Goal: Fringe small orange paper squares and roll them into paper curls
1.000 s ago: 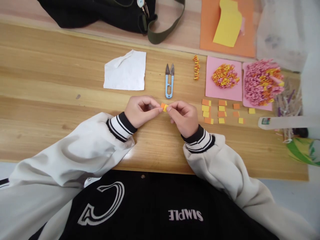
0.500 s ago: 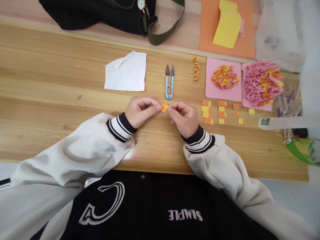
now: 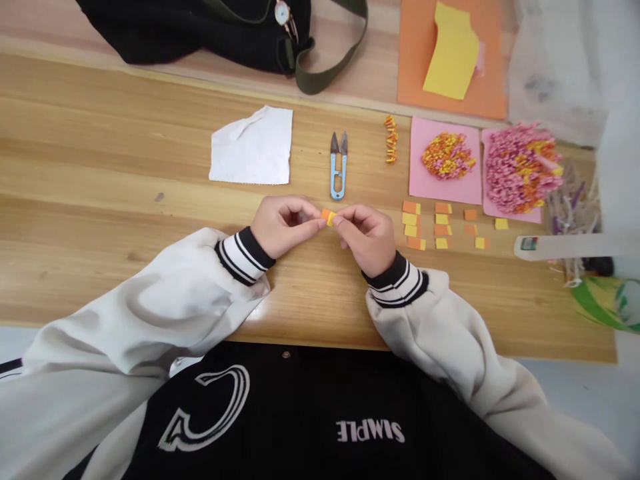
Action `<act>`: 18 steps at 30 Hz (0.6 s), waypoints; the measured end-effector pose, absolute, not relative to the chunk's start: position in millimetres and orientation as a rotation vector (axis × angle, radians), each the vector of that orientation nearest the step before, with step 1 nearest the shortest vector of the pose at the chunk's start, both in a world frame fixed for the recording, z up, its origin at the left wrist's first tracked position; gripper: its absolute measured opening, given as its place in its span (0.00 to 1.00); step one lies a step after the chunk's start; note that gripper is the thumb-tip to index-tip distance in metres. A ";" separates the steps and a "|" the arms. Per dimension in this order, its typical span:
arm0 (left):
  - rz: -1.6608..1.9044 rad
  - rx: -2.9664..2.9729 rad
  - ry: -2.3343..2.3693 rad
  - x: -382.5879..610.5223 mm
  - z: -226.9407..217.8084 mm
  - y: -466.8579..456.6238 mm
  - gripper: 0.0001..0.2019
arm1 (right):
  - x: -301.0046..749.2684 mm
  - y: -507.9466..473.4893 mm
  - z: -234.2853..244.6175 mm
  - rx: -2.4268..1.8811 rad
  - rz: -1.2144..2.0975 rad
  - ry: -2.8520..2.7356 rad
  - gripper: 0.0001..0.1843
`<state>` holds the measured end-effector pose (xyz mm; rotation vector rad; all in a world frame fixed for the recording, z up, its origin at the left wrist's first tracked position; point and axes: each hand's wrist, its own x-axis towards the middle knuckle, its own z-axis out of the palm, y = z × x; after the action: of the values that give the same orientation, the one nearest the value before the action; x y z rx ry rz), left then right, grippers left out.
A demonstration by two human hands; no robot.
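Note:
A small orange and yellow paper piece (image 3: 327, 217) is pinched between my two hands above the wooden table. My left hand (image 3: 287, 225) grips its left end with thumb and forefinger. On its other end, the thumb and forefinger of my right hand (image 3: 367, 235) are closed. Fingertips hide part of the piece. Just beyond the hands lie blue thread snips (image 3: 338, 177), blades pointing away from me. Right of my right hand, several small orange and yellow paper pieces (image 3: 411, 219) lie in rough columns.
A torn white sheet (image 3: 255, 153) lies left of the snips. Small orange-yellow curled pieces (image 3: 391, 140) form a line. Pink sheets (image 3: 420, 187) at right bear heaps of pink, orange and yellow bits (image 3: 520, 167). A black bag (image 3: 200, 33) and orange sheet (image 3: 407, 87) lie at the back.
Both hands stay closed on the small paper piece. My left fingertips have shifted slightly, and more of the orange part shows. The rest of the scene moves only slightly with the camera.

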<state>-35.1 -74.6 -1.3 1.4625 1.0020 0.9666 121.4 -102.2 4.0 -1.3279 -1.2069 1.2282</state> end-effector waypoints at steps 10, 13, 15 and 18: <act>0.938 1.479 0.995 -34.9 -0.1 -75.2 0.12 | 120.7 -102.6 4.8 -1.315 1.208 -1.196 0.10; 0.924 1.488 0.970 -35.2 -0.1 -75.3 0.12 | 120.8 -102.5 5.4 -1.311 1.209 -1.193 0.09; 0.935 1.487 0.957 -35.5 -0.4 -75.3 0.11 | 120.9 -102.4 5.7 -1.315 1.214 -1.190 0.09; 0.968 1.490 0.946 -35.9 -1.1 -75.1 0.10 | 121.0 -102.2 5.6 -1.314 1.216 -1.184 0.09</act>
<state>-35.9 -75.1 -1.1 1.4898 0.9457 0.9681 121.0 -102.2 5.6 -1.3136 -1.1844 1.2159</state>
